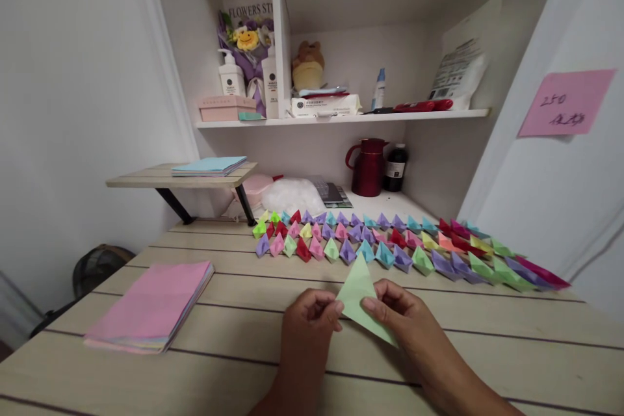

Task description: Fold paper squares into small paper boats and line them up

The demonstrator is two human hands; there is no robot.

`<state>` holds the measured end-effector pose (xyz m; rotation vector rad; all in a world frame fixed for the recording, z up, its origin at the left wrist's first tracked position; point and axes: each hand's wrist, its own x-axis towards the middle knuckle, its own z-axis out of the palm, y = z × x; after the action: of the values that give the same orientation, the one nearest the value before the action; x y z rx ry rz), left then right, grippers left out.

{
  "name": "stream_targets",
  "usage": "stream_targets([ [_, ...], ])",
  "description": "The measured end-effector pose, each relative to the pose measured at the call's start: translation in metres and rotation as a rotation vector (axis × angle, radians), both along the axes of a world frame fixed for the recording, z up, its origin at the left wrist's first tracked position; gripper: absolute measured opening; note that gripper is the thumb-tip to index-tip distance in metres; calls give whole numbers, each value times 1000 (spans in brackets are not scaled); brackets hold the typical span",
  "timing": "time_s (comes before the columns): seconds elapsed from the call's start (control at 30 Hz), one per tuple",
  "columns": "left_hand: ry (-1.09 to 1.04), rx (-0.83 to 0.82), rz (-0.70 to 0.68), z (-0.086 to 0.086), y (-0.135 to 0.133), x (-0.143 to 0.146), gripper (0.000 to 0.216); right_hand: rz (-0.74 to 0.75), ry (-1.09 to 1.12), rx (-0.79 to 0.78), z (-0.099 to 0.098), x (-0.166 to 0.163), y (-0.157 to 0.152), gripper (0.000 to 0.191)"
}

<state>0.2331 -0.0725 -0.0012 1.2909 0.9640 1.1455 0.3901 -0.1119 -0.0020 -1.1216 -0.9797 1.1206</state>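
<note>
A light green sheet of paper (359, 296), folded into a triangle with its tip pointing away from me, is held above the wooden table (234, 351). My left hand (312, 318) pinches its left corner between thumb and fingers. On the right side, my right hand (402, 312) grips the paper with the thumb on top and the fingers behind it. Just beyond the paper's tip stand rows of small folded paper boats (348, 250) in purple, pink, green, blue, red and yellow.
A stack of coloured paper with pink on top (151, 305) lies at the left. A small raised shelf (141, 175) carries blue-topped paper (209, 166). Behind the boats are a red jug (369, 169), a dark bottle (395, 169) and a white plastic bag (292, 197).
</note>
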Motion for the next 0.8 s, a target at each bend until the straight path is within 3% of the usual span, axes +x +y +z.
stream_targets([
  [0.2,-42,-43,-103,10,7,-7,21,-48,55,70,7,3,-5,34],
  [0.47,62,-26,-121,3,14,-10,24,105,131,-20,17,-9,-22,85],
  [0.57,96,-45,-140,2,12,-6,27,180,177,-20,16,-13,-18,65],
  [0.67,112,-64,-184,2,11,-3,29,155,176,-61,13,-11,-13,41],
  [0.8,140,-68,-227,-1,13,-3,28,83,169,-70,12,-6,-11,35],
])
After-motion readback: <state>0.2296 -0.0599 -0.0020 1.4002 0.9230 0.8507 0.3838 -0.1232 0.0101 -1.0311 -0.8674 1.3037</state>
